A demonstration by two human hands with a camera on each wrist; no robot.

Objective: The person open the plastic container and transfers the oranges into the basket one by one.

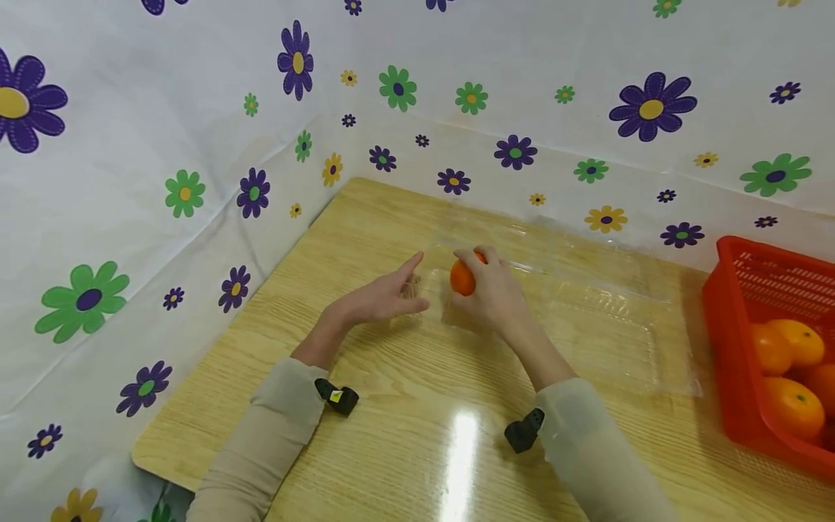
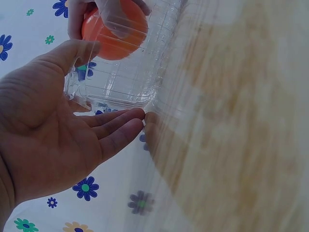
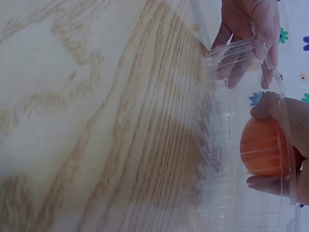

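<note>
My right hand (image 1: 492, 286) grips an orange (image 1: 462, 278), its fingers and thumb spread round the fruit. In the right wrist view the orange sits low within the walls of a clear plastic container (image 3: 223, 140). At the container's left end is my left hand (image 1: 385, 296), thumb and fingers apart. The left wrist view shows that hand's fingers (image 2: 116, 130) nearly straight along the outside of the wall, with the thumb (image 2: 72, 53) at the rim. Part of the orange is hidden behind the right hand's fingers.
A red plastic basket (image 1: 737, 348) with several oranges (image 1: 792, 406) stands at the table's right. Between it and my right hand lies another clear plastic section (image 1: 607, 333), flat on the wooden table (image 1: 378, 435). Flower-printed white sheeting (image 1: 554, 94) rises behind and at the left.
</note>
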